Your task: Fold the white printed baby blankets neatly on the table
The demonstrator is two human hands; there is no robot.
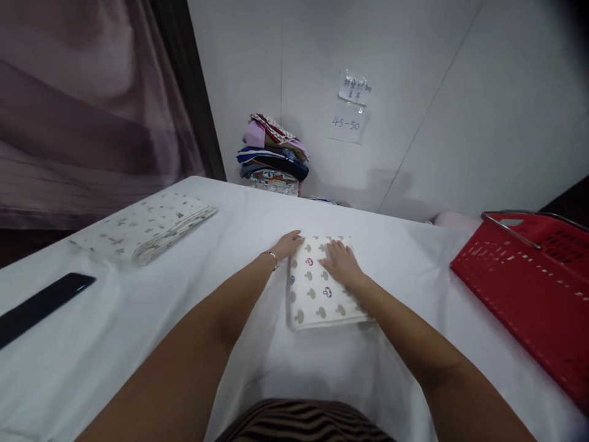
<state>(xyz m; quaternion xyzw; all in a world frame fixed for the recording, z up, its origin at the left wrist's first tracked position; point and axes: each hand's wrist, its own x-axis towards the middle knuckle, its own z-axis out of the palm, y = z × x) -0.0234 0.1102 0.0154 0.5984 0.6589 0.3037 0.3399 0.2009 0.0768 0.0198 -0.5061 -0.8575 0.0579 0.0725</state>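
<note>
L hand (288, 244) half-curled @ edge, R hand (343, 264) flat atop folded cloth (309, 302).

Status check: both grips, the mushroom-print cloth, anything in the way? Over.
Left grip at the far-left corner of the mushroom-print cloth. Right grip palm-down on top. Cloth folded, lying flat. Red basket apart, off right, not in the way.

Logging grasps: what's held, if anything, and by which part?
Nothing clearly held: the right hand lies on the folded cloth; whether the left hand grips its far left corner is unclear.
</note>
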